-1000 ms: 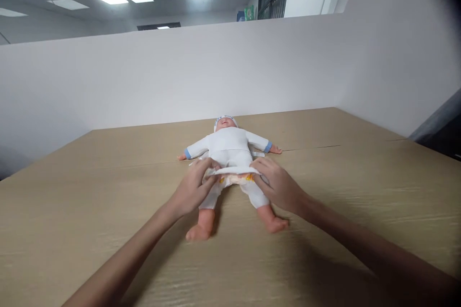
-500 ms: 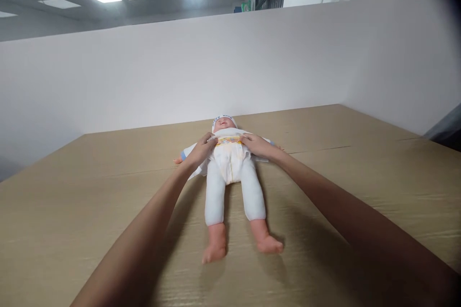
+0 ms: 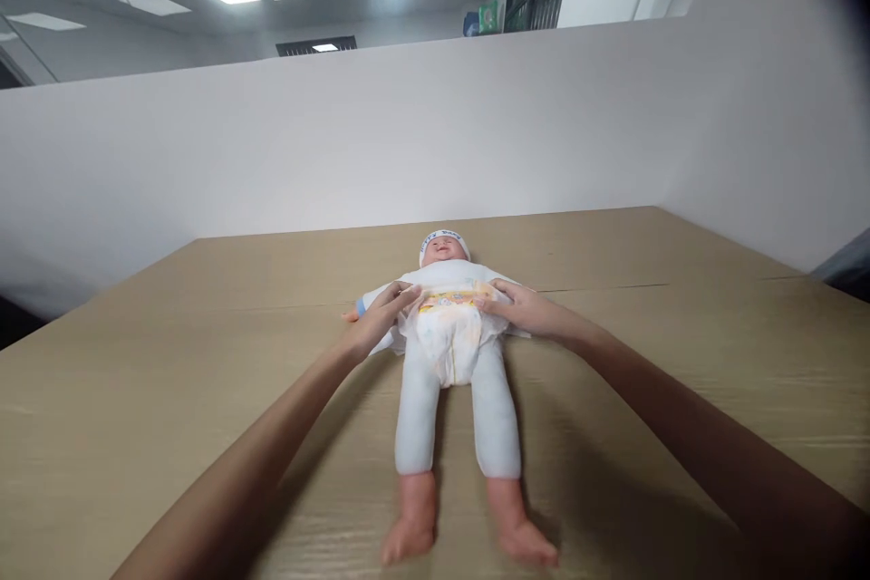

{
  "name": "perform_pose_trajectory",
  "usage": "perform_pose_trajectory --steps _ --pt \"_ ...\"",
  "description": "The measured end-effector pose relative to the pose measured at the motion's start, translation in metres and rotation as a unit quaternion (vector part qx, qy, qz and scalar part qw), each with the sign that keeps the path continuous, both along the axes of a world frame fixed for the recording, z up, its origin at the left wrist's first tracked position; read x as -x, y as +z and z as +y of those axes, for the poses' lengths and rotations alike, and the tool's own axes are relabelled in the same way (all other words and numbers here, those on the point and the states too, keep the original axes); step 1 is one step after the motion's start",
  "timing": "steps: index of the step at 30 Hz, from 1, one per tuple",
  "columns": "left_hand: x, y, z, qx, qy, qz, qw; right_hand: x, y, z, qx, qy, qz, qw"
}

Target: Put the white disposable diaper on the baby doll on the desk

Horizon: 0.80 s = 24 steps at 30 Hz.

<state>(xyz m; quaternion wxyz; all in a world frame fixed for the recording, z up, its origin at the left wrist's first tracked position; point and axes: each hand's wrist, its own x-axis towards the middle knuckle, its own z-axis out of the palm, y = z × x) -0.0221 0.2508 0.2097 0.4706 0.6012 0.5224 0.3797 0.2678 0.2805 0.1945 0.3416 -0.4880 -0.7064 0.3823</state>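
A baby doll (image 3: pixel 445 276) in white clothes and a white cap lies on its back on the wooden table (image 3: pixel 169 362), head away from me, bare feet toward me. A white diaper (image 3: pixel 449 337) with a yellow printed waistband covers its hips. My left hand (image 3: pixel 381 313) rests at the doll's left side, fingers laid along the diaper's waistband edge. My right hand (image 3: pixel 517 306) does the same on the other side, fingers pressed on the waistband. Whether the fingers pinch the diaper's tabs is hard to see.
A white partition wall (image 3: pixel 340 145) runs along the table's far edge and right side. Ceiling lights and a dark window show above it. A seam in the tabletop runs across behind the doll.
The diaper's front flap went from the doll's thighs up over its belly. My hands moved with it to the waist and now sit at the two sides. The doll appears closer.
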Motion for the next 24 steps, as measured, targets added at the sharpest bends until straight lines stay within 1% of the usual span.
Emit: perform_pose_trajectory --steps 2,3,5,7,10,12,14,16,17,18,20,22,24 --pt "0.001 0.004 -0.009 -0.038 0.021 0.065 0.997 -0.005 0.002 -0.002 0.036 0.022 0.029 0.999" --pt "0.002 0.004 -0.012 -0.049 0.025 0.088 0.995 -0.006 0.002 -0.002 0.051 0.021 0.042 0.998" --pt "0.004 0.002 -0.012 -0.047 0.020 0.085 0.995 -0.008 -0.001 0.000 0.045 -0.005 0.046 0.998" --pt "0.007 -0.003 -0.008 -0.033 0.012 0.048 0.998 -0.011 -0.008 0.001 -0.010 -0.055 0.014 0.998" --pt "0.014 -0.010 -0.004 -0.040 0.038 0.032 0.998 -0.018 -0.024 -0.006 -0.094 -0.115 -0.050 0.988" --pt "0.019 -0.013 -0.005 -0.055 0.060 0.049 0.995 -0.025 -0.035 -0.016 -0.128 -0.126 -0.093 0.979" --pt "0.023 -0.011 -0.008 -0.068 0.075 0.065 0.993 -0.030 -0.045 -0.027 -0.168 -0.122 -0.147 0.967" --pt "0.021 -0.004 -0.012 -0.093 0.092 0.083 0.988 -0.034 -0.055 -0.036 -0.204 -0.123 -0.195 0.951" --pt "0.016 0.001 -0.015 -0.120 0.093 0.099 0.983 -0.035 -0.059 -0.038 -0.215 -0.128 -0.211 0.945" --pt "0.009 0.007 -0.017 -0.156 0.088 0.119 0.977 -0.036 -0.063 -0.038 -0.219 -0.136 -0.223 0.940" --pt "-0.011 0.019 -0.020 -0.240 0.046 0.173 0.954 -0.037 -0.069 -0.035 -0.208 -0.153 -0.236 0.937" --pt "-0.037 0.030 -0.020 -0.315 -0.025 0.230 0.920 -0.038 -0.074 -0.030 -0.187 -0.165 -0.239 0.938" --pt "-0.061 0.035 -0.017 -0.347 -0.090 0.285 0.889 -0.039 -0.077 -0.026 -0.171 -0.172 -0.238 0.941"
